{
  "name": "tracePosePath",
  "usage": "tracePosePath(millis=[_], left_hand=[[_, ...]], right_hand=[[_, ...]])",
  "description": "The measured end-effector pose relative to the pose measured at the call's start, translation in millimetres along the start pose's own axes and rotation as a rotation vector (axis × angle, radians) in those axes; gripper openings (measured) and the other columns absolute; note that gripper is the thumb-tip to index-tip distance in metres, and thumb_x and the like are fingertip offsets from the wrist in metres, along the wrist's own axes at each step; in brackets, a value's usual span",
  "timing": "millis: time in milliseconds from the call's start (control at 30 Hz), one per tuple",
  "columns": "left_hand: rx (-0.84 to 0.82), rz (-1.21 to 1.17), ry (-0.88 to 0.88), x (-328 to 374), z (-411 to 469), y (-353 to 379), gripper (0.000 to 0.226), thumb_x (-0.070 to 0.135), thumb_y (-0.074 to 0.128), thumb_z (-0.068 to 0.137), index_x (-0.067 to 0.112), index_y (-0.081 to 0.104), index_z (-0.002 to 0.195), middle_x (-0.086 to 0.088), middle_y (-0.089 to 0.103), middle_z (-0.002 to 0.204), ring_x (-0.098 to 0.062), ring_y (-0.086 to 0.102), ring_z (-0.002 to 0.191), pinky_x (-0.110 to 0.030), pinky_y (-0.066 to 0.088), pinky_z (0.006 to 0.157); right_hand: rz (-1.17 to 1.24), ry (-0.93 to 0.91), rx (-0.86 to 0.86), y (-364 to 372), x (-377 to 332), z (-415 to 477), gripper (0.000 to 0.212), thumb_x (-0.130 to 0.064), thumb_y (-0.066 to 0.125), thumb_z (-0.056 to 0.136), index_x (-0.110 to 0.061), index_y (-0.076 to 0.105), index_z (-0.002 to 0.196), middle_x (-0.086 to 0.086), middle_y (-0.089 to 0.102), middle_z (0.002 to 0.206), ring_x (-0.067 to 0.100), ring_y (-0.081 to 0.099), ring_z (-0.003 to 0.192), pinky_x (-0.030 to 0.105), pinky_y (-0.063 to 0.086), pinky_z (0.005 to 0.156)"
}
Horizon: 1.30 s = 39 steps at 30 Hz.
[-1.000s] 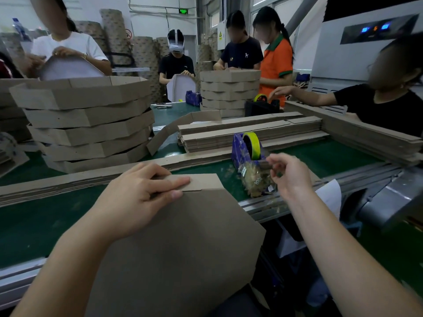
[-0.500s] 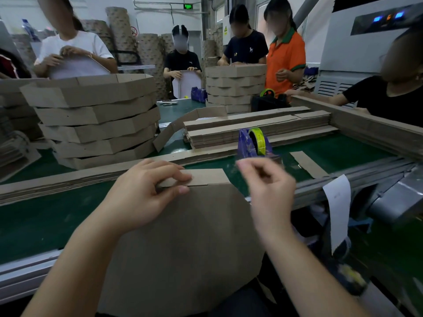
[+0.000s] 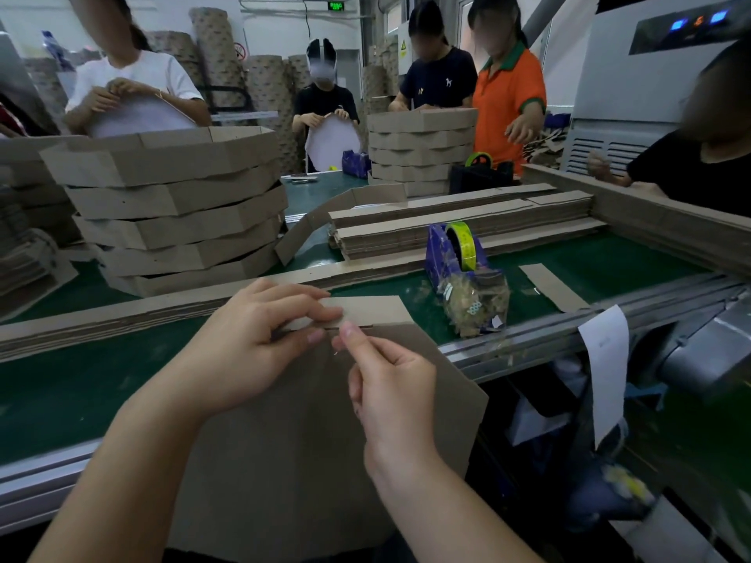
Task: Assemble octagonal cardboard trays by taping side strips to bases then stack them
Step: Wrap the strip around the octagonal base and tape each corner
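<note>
Green belt (image 3: 81,379) ran before you, base (image 3: 304,440) leaning at its near edge; your left hand (image 3: 244,351) pinched the side strip (image 3: 365,308) to its far rim, right hand (image 3: 390,392) nipping likely tape (image 3: 335,353). Light, stiff board: hold edges.

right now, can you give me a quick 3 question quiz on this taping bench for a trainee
1. True or false: the tape dispenser stands to the right of both hands.
2. The left hand holds the side strip against: A) octagonal base B) tray stack C) tape dispenser.
3. Which hand pinches the tape piece at the seam?
Key: 1 true; 2 A; 3 right hand.
</note>
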<state>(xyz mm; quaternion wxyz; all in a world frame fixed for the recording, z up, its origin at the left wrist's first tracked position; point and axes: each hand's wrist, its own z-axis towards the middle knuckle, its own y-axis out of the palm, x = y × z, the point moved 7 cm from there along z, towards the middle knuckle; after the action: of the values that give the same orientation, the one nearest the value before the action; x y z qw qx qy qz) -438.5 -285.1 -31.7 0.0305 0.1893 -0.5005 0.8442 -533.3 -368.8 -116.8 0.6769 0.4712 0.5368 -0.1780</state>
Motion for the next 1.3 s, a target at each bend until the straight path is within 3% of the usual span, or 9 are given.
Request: tracePosePath(millis=[67,200,333,467,567,667,900,1100,1300], left_hand=[[0.008,-0.020,-0.007,-0.1,0.0,0.3,0.017,0.021,0.066,0.087,0.024,0.071,0.103,0.015,0.062,0.119,-0.008,0.049,0.116,-0.019,0.037,0.097],[-0.017,-0.093,-0.051,-3.0,-1.6,-1.1,0.011,0.035,0.060,0.089,0.038,0.052,0.096,0.008,0.062,0.116,-0.015,0.053,0.112,-0.043,0.044,0.093],[-0.084,-0.031,0.016,2.3,-5.7,-2.1,0.026,0.035,0.052,0.086,0.054,0.061,0.101,0.019,0.060,0.121,-0.010,0.049,0.117,-0.027,0.038,0.099],[-0.100,-0.080,-0.043,-2.9,-6.0,-4.5,0.029,0.040,0.049,0.085,0.050,0.065,0.107,0.018,0.057,0.127,-0.001,0.043,0.124,-0.013,0.028,0.102],[-0.089,-0.145,-0.085,-2.1,-2.0,-8.3,0.023,0.049,0.053,0.081,0.050,0.072,0.095,0.020,0.063,0.117,0.002,0.049,0.117,-0.025,0.037,0.103],[-0.012,-0.074,-0.145,-0.7,3.9,-8.2,0.041,0.068,0.051,0.069,0.036,0.072,0.081,0.005,0.071,0.097,-0.014,0.063,0.099,-0.045,0.050,0.088],[0.119,-0.040,-0.116,0.0,5.0,-4.2,0.051,0.078,0.056,0.069,0.029,0.072,0.072,0.005,0.072,0.092,-0.016,0.064,0.095,-0.045,0.052,0.081],[0.144,-0.051,-0.072,1.8,3.2,-5.3,0.023,0.048,0.071,0.072,0.026,0.077,0.075,0.004,0.073,0.094,-0.009,0.063,0.098,-0.043,0.052,0.083],[0.115,-0.049,-0.027,6.6,2.2,-6.9,0.039,0.050,0.063,0.069,0.015,0.077,0.077,-0.013,0.072,0.088,0.021,0.051,0.097,-0.031,0.047,0.085]], right_hand=[[0.002,0.018,0.017,0.3,3.6,-0.5,0.030,-0.024,0.073,0.085,-0.008,0.071,0.060,-0.001,0.040,0.038,0.007,0.032,0.037,0.017,0.026,0.039],[-0.016,0.022,0.014,1.2,6.4,-1.7,0.032,-0.026,0.072,0.086,-0.002,0.070,0.064,-0.001,0.040,0.039,0.007,0.032,0.035,0.017,0.026,0.037],[-0.052,0.021,-0.042,1.9,6.9,-2.9,0.032,-0.028,0.070,0.087,-0.006,0.071,0.064,0.000,0.043,0.039,0.008,0.034,0.034,0.017,0.027,0.037],[-0.002,0.041,-0.108,4.0,9.9,-8.2,0.018,-0.018,0.072,0.085,-0.012,0.076,0.069,0.003,0.051,0.044,0.007,0.040,0.035,0.014,0.029,0.036],[0.013,0.034,-0.102,4.8,12.7,-10.5,0.015,-0.016,0.072,0.084,-0.013,0.076,0.070,0.002,0.050,0.044,0.006,0.038,0.034,0.014,0.028,0.036],[0.005,0.055,-0.108,6.9,15.5,-10.8,0.017,-0.016,0.071,0.085,-0.014,0.077,0.069,0.004,0.047,0.042,0.007,0.033,0.032,0.016,0.026,0.034],[-0.080,0.075,-0.170,4.7,10.6,-8.1,0.018,-0.021,0.069,0.087,-0.016,0.077,0.072,0.004,0.049,0.043,0.011,0.031,0.031,0.021,0.023,0.034],[-0.141,0.115,-0.220,4.3,5.6,-8.7,0.016,-0.021,0.069,0.086,-0.012,0.075,0.075,0.007,0.054,0.045,0.010,0.036,0.029,0.017,0.025,0.033],[-0.279,0.266,-0.258,-2.2,27.4,-16.5,0.032,-0.024,0.064,0.089,0.006,0.073,0.081,0.003,0.055,0.042,0.009,0.038,0.027,0.016,0.026,0.033]])
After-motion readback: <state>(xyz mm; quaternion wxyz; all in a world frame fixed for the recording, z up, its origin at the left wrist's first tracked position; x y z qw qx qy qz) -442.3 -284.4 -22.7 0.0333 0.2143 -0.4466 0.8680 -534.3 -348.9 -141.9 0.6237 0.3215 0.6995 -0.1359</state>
